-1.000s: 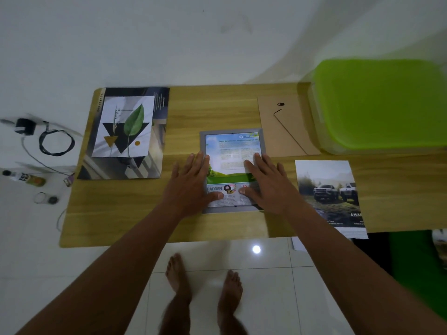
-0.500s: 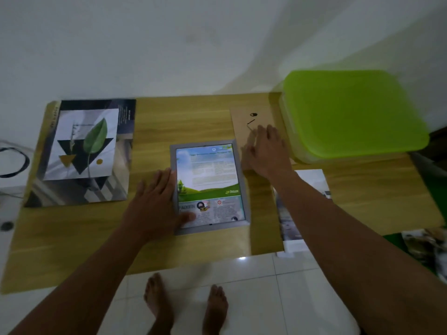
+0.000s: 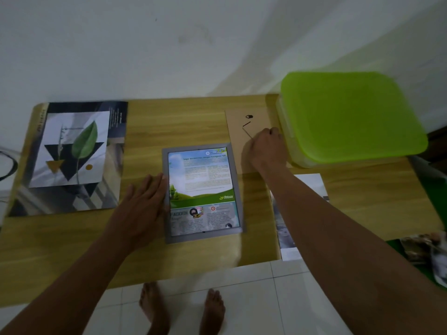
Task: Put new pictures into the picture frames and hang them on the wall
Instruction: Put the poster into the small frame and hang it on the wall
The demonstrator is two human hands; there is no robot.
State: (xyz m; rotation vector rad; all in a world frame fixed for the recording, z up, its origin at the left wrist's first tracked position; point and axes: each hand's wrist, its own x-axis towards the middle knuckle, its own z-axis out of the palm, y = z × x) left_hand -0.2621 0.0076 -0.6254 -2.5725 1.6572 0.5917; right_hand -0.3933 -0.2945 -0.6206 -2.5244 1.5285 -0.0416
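Reaching farther than half a second ago, the right hand (image 3: 267, 148) now curls its fingers round the right edge of the backing board (image 3: 238, 131), tight against the green-lidded box (image 3: 350, 114). The picture frame (image 3: 203, 193), a flat grey rectangle holding a glossy printed flyer, lies face up mid-table near the front edge. The left hand (image 3: 142, 209) lies flat, fingers straight and together, against its left rim. The board is plain brown with a dark hanger. A leaf print (image 3: 70, 151) lies far left, with bare wooden table (image 3: 188, 122) between
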